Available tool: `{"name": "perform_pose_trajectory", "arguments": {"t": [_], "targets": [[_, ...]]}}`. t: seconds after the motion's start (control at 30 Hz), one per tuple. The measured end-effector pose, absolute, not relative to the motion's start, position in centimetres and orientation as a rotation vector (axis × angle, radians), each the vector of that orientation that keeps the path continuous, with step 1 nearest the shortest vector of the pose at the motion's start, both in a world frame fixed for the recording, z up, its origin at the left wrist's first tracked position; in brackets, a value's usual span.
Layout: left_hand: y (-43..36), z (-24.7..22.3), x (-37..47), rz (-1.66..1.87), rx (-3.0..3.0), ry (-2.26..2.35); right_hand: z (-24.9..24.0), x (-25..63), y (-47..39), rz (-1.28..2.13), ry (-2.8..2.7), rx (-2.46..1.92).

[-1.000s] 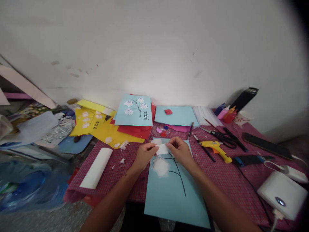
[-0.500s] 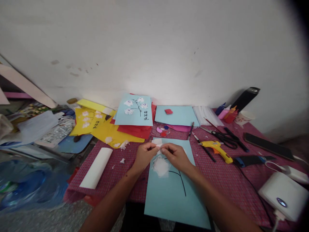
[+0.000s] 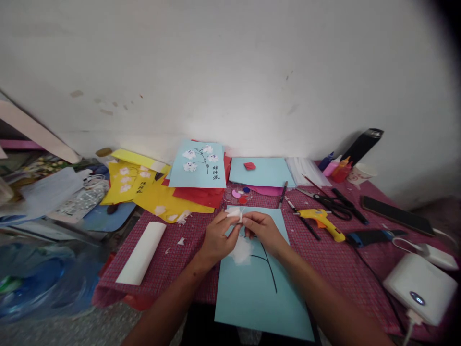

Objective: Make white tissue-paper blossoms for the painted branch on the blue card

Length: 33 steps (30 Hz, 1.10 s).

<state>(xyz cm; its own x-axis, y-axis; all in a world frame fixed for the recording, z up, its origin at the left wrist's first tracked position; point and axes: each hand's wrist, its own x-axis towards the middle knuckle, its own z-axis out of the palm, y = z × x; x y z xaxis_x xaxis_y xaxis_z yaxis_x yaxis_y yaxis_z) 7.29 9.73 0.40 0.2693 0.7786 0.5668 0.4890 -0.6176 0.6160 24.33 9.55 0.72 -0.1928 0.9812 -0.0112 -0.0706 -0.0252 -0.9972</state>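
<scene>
Just below the middle of the frame, the left hand point(image 3: 221, 236) pinches a small white paper point(image 3: 236, 215) between thumb and fingers, and the right hand point(image 3: 264, 231) meets it there, its fingertips closed at the paper's right edge. The paper is above the upper part of a blue sheet point(image 3: 262, 307), which runs down to the bottom of the frame. On that sheet, just below the hands, sits a white bloom point(image 3: 242, 252), partly hidden by the left hand, with a black stem point(image 3: 271, 274) drawn to its right. A white roll point(image 3: 142, 253) lies at lower left, near small scraps point(image 3: 181, 241). At centre, above the hands, a flower picture point(image 3: 196, 175) rests on red paper point(image 3: 200, 196), with yellow paper point(image 3: 169, 201) to its left. At centre right lie a glue gun point(image 3: 321, 225), scissors point(image 3: 329, 205) and a phone point(image 3: 396, 215); a white power bank point(image 3: 421, 283) is at lower right.
</scene>
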Motion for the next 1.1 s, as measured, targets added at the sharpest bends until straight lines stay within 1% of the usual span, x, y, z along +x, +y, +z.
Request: {"name": "perform_pose_trajectory", "arguments": {"t": [0.57,0.9,1.1], "targets": [[9.7,1.0,7.3,1.275,2.165,1.083,0.7,24.4,9.6,1.385,-1.315,-1.079],[10.0,1.5,7.3,1.254,1.958,1.055,0.7,24.3,9.5,1.207,-1.480,-1.112],[10.3,1.1,7.2,1.229,1.860,1.081,1.1,24.2,9.4,1.204,-1.507,-1.101]]}}
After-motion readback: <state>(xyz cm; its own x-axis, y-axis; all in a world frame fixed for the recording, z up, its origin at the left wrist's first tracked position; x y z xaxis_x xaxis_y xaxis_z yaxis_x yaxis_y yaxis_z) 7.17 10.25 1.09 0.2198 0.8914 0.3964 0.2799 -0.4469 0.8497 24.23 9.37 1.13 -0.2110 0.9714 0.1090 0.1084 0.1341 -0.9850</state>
